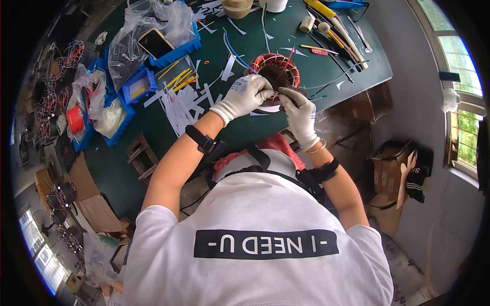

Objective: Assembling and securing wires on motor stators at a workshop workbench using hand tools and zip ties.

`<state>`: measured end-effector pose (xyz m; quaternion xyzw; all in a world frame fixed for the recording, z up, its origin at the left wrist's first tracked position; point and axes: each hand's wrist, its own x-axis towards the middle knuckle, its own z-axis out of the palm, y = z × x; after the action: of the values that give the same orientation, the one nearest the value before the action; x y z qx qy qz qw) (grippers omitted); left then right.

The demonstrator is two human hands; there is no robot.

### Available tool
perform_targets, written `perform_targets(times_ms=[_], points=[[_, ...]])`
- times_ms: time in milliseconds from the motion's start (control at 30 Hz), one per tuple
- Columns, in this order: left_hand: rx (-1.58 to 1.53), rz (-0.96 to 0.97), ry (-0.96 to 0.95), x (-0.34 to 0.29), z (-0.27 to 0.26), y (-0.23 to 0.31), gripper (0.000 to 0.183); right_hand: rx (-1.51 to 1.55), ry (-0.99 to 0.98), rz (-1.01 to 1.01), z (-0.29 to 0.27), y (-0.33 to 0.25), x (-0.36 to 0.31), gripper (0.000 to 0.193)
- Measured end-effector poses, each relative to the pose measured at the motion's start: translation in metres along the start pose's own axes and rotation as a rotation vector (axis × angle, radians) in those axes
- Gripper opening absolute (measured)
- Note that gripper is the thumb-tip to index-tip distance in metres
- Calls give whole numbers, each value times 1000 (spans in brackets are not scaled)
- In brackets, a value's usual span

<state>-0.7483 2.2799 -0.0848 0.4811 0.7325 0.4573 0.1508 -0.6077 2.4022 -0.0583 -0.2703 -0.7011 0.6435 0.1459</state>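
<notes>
Reaching about equally to the near rim of the coil (273, 66), set mouth-up on the table (380, 66) just ahead, with axis roughly upright, exact tilt hard to tell; with left hand (246, 94) from the left, right hand (301, 115) from the lower right; pinching with both, on what impossible to tell; forearms slanted inward

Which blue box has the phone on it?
The large blue box just above the little blue box; a phone lies there, and on no other box.
</notes>
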Motion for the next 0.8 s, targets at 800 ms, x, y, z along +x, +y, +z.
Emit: perform_targets(times_ms=[800], points=[[-51, -12, -33, -6, -6, 0, 11, -1023, -190, -345, 4, -19, 15, 18]])
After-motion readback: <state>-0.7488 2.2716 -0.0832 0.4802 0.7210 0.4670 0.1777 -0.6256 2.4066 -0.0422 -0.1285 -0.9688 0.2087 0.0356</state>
